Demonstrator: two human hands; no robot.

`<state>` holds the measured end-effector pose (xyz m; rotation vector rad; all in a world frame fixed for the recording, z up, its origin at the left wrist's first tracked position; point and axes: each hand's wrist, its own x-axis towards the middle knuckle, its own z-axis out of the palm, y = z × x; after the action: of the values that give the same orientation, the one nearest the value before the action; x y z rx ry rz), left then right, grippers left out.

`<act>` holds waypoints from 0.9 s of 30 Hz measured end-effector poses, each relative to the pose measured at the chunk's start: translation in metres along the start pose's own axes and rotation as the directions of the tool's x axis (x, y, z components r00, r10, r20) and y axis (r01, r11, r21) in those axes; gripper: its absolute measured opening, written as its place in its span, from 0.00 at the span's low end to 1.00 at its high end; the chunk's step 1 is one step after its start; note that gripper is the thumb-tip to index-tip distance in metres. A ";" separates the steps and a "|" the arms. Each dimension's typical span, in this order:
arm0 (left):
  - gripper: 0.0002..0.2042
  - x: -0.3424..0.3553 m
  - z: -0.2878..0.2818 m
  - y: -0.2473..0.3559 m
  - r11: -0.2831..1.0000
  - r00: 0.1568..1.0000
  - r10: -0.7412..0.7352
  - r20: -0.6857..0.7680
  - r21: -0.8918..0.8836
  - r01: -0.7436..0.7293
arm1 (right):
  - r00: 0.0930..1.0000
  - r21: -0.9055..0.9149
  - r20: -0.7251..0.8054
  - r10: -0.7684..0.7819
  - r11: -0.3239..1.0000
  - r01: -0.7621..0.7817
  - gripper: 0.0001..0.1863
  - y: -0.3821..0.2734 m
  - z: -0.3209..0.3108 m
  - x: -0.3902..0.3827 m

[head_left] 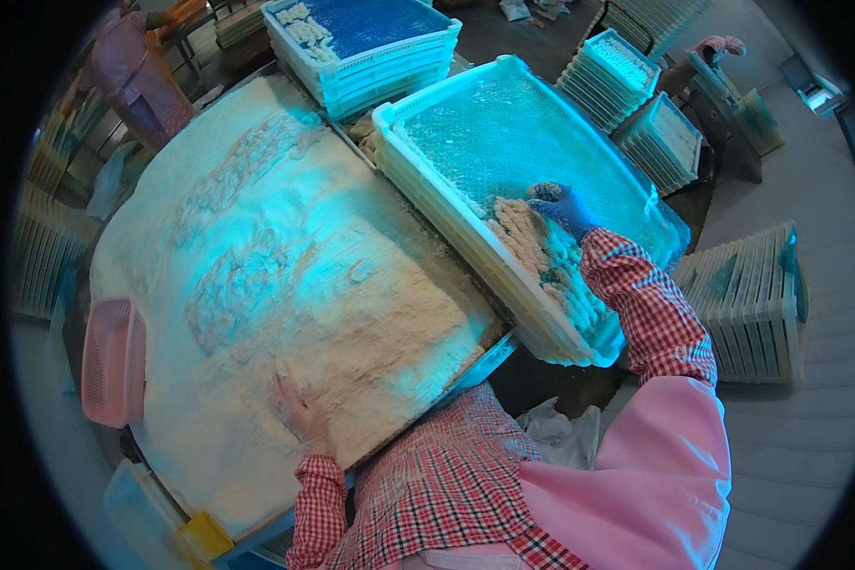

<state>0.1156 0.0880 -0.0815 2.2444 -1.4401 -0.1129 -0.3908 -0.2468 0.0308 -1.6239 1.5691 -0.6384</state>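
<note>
My right hand, in a blue glove, is over a white-rimmed plastic tray on my right. Its fingers are curled, the tips dusted white, and I cannot make out what is in them. Just below it, rows of pale, floured, lumpy food pieces lie along the tray's near part. My left hand rests on the near side of a table spread with white flour, fingers stretched out and apart. It holds nothing. Floury clumps lie further up the table.
Beyond the table stands a stack of trays with pale pieces on top. More tray stacks rise on the right. A pink basket sits at the table's left edge, a yellow container below it. A person works at the far left.
</note>
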 end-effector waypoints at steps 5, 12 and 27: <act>0.25 -0.011 0.020 0.002 0.969 0.983 -0.184 -0.023 -0.170 0.177 | 0.987 -0.119 -0.161 -0.027 0.993 0.007 0.18 -0.015 0.008 0.015; 0.34 0.035 -0.020 0.055 0.926 0.904 0.346 0.251 0.065 -0.372 | 0.932 0.406 0.181 -0.313 0.887 0.219 0.30 -0.201 0.181 -0.101; 0.12 0.199 -0.038 -0.079 0.530 0.805 -0.574 0.148 -0.683 0.503 | 0.592 -0.280 0.564 -0.575 0.542 0.793 0.18 -0.161 0.352 -0.140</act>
<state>0.2825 -0.0468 -0.0463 1.8919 -0.4301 -0.6364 -0.0306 -0.0540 -0.0199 -2.6543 0.7174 -0.2114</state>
